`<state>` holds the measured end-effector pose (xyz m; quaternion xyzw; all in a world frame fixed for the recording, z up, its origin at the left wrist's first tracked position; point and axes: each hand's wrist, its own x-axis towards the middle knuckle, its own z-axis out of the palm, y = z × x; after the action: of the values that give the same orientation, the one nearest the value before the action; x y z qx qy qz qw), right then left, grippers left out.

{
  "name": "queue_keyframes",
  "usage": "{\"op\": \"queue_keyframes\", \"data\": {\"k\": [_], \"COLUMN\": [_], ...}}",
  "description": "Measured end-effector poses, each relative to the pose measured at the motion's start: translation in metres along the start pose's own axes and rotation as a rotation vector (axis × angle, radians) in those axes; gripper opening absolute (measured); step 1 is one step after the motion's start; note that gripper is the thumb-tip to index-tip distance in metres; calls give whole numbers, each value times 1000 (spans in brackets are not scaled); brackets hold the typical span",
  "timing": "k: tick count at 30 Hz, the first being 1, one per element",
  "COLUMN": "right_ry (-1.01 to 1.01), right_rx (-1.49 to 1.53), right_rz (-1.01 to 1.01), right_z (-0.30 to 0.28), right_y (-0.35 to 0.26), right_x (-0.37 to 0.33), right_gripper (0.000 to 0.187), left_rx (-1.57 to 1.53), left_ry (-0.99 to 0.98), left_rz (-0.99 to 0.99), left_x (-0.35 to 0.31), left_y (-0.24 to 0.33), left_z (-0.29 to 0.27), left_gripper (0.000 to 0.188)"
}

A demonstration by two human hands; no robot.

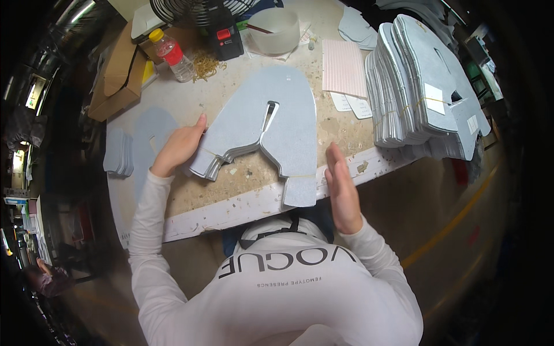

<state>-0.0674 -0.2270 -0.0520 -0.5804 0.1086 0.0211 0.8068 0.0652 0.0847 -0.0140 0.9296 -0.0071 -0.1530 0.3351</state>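
A stack of light grey-blue, arch-shaped cut sheets (291,124) lies near the table's front edge. It has a narrow slot in its middle and two legs, each crossed by a thin band. My left hand (180,145) lies along the outer edge of the left leg, fingers extended; some of its fingers are hidden. To the right of the stack, my right hand (344,193) is held upright by the table edge, its fingers straight and nothing in it. A gap shows between that hand and the right leg.
Tall banded stacks of similar pieces (410,75) stand at the right. A small stack (118,153) is at the left. Behind are a cardboard box (118,81), a bottle (172,56), rubber bands (208,65), a fan (199,8) and a white tub (274,34).
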Motion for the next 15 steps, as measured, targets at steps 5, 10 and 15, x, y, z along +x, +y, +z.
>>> {"op": "queue_keyframes", "data": {"k": [5,10,15], "right_ry": [-56,-56,-206], "right_rx": [-245,575,157], "right_rz": [-263,292,83], "right_z": [36,11,12], "right_y": [23,-11,-11], "right_x": [-16,1,8], "right_gripper": [59,64,75], "left_rx": [-78,-453,-1083], "left_ry": [-177,-310,-486], "left_rz": [-224,-113,-281], "left_x": [33,27,6], "left_y": [6,25,39], "left_z": [4,7,22], "left_gripper": [83,64,52]}}
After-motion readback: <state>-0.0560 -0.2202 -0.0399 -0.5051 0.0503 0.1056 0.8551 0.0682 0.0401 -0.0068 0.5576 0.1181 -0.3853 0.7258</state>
